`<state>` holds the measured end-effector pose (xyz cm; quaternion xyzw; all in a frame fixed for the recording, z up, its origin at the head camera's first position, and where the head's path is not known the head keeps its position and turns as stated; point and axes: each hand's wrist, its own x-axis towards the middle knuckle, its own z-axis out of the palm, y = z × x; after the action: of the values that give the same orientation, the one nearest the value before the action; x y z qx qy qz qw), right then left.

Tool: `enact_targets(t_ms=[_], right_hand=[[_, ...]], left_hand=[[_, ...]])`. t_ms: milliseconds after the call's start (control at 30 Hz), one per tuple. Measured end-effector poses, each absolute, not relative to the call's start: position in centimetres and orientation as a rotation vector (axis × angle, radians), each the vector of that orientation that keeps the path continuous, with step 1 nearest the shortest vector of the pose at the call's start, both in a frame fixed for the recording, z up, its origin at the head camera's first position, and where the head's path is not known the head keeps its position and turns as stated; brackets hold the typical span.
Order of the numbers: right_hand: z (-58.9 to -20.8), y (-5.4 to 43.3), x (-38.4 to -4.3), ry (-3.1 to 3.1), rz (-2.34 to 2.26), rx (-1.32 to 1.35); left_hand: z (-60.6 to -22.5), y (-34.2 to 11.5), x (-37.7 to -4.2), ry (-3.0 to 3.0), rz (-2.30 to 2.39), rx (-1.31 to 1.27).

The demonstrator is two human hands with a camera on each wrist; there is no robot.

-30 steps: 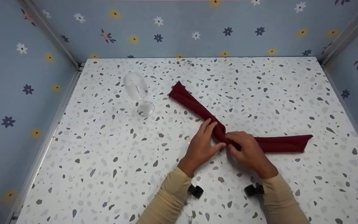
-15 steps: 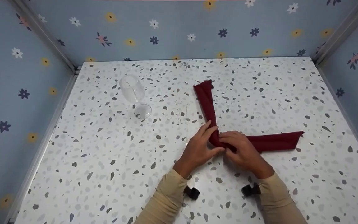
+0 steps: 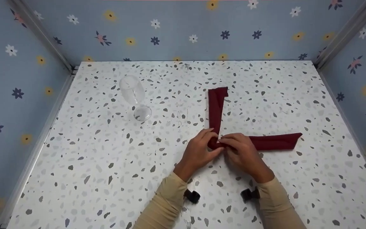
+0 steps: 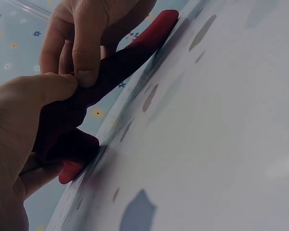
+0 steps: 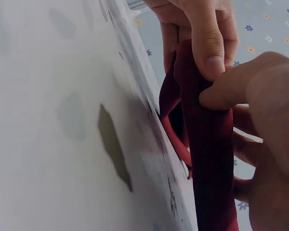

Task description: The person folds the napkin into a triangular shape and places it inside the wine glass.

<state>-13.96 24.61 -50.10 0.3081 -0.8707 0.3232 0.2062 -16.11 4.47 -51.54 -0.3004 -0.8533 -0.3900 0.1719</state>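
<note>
A dark red strip of folded cloth (image 3: 273,143), like a rolled napkin, lies bent into an L on the speckled table. One arm of it points away to the back, the other to the right. At the bend, my left hand (image 3: 199,151) pinches the cloth between thumb and fingers. Close beside it, my right hand (image 3: 243,154) grips the strip just right of the corner. Both thumbs press on the near side of the red cloth (image 5: 209,144) in the right wrist view, their tips almost together. Part of the bend is hidden behind the fingers.
A clear stemmed glass (image 3: 132,92) lies on its side at the back left of the white speckled table (image 3: 106,178). Blue flowered panels (image 3: 170,28) stand along the back and both sides.
The cloth's far arm has swung from pointing back-left to pointing nearly straight back, sharpening the bend. Both hands stay on the corner; the whole view has shifted slightly.
</note>
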Motion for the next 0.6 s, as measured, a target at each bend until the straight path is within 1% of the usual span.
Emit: enact_targets(t_ms=[433,533,600], right_hand=[[-49.7,24.4,-13.7,-2.244,1.057,0.487],[-49.7,23.8,-13.5,-2.292,1.215,0.420],[-49.8,23.2,-13.2,-2.350,1.444,0.346]], left_hand=[[-51.7,4.5,-16.6,-2.290,-1.241,-0.601],[-51.6,4.5,-16.6,-2.230,-1.292,-0.552],[-51.4,4.5,-16.5,-2.191,-1.316,-0.533]])
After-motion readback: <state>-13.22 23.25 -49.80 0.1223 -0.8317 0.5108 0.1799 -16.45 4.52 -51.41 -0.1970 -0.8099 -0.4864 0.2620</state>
